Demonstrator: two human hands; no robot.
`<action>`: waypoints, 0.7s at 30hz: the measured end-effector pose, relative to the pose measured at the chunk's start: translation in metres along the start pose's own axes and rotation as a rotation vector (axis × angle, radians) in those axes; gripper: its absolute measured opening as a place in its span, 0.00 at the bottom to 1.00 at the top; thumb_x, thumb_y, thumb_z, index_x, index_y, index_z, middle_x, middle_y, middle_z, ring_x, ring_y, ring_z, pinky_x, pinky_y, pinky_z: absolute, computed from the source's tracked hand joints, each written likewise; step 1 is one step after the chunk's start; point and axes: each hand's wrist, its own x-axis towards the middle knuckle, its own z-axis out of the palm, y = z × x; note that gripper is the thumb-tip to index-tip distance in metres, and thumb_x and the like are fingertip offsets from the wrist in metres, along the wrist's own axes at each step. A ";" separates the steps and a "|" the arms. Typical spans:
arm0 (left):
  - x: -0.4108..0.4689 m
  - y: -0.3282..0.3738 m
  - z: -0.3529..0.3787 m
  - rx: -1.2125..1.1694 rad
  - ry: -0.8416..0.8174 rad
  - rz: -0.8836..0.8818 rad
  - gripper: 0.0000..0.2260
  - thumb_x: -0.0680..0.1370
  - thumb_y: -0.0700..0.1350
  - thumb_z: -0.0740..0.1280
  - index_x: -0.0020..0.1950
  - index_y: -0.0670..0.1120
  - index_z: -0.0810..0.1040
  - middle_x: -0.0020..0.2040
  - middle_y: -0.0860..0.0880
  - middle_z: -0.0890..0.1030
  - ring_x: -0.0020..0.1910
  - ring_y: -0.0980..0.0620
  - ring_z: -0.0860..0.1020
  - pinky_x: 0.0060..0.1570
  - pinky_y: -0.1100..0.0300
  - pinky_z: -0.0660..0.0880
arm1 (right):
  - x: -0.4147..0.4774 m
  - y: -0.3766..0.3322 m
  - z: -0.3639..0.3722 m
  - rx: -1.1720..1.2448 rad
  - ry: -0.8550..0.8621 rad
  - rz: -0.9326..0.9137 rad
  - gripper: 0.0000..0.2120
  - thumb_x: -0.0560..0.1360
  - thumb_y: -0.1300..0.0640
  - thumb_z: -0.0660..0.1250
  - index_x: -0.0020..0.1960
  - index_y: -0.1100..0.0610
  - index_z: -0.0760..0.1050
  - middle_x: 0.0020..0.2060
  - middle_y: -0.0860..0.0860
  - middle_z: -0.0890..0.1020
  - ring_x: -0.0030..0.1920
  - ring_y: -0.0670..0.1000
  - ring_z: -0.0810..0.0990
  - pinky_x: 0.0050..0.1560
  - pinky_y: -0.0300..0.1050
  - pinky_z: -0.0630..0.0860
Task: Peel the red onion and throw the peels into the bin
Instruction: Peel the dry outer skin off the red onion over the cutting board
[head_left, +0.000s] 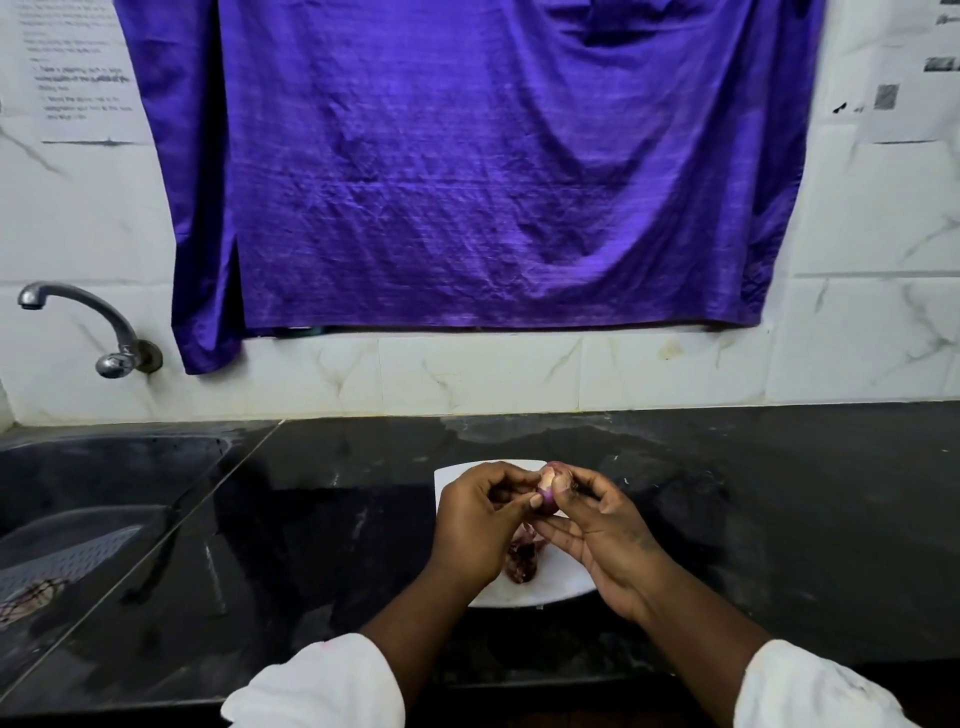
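While left hand (478, 525) and right hand (602, 540) fingers (519, 501) pinch the red onion (546, 493), a black counter (779, 519) meets marble tiles (467, 374).

Left hand (480, 519) curls at the left side of the small purple-red round onion (548, 496), thumb tip pressed on its skin. Right hand (597, 535) grips its right side, thumb on top, fingers underneath.

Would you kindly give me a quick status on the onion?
Left hand and right hand grip the onion over the plate. Partly peeled. Peels on the plate; bin not in view.
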 end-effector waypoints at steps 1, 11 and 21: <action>0.000 -0.001 0.000 0.013 0.015 0.010 0.06 0.75 0.34 0.76 0.49 0.42 0.87 0.45 0.47 0.88 0.46 0.50 0.87 0.50 0.54 0.84 | 0.000 0.000 0.001 0.005 0.006 0.003 0.24 0.71 0.54 0.75 0.65 0.60 0.77 0.57 0.60 0.86 0.56 0.59 0.87 0.56 0.52 0.84; 0.007 -0.004 -0.007 0.268 -0.101 0.070 0.05 0.80 0.40 0.71 0.46 0.48 0.82 0.42 0.51 0.84 0.42 0.57 0.80 0.44 0.62 0.78 | -0.004 -0.004 -0.001 -0.055 -0.014 0.034 0.18 0.77 0.55 0.72 0.65 0.59 0.77 0.54 0.59 0.87 0.53 0.62 0.87 0.52 0.49 0.85; -0.013 -0.008 -0.005 0.461 -0.298 0.058 0.06 0.82 0.36 0.64 0.46 0.42 0.75 0.44 0.47 0.79 0.35 0.47 0.81 0.37 0.52 0.80 | 0.012 -0.007 -0.001 0.164 0.128 0.060 0.20 0.81 0.55 0.67 0.68 0.63 0.71 0.59 0.67 0.82 0.52 0.63 0.87 0.51 0.51 0.86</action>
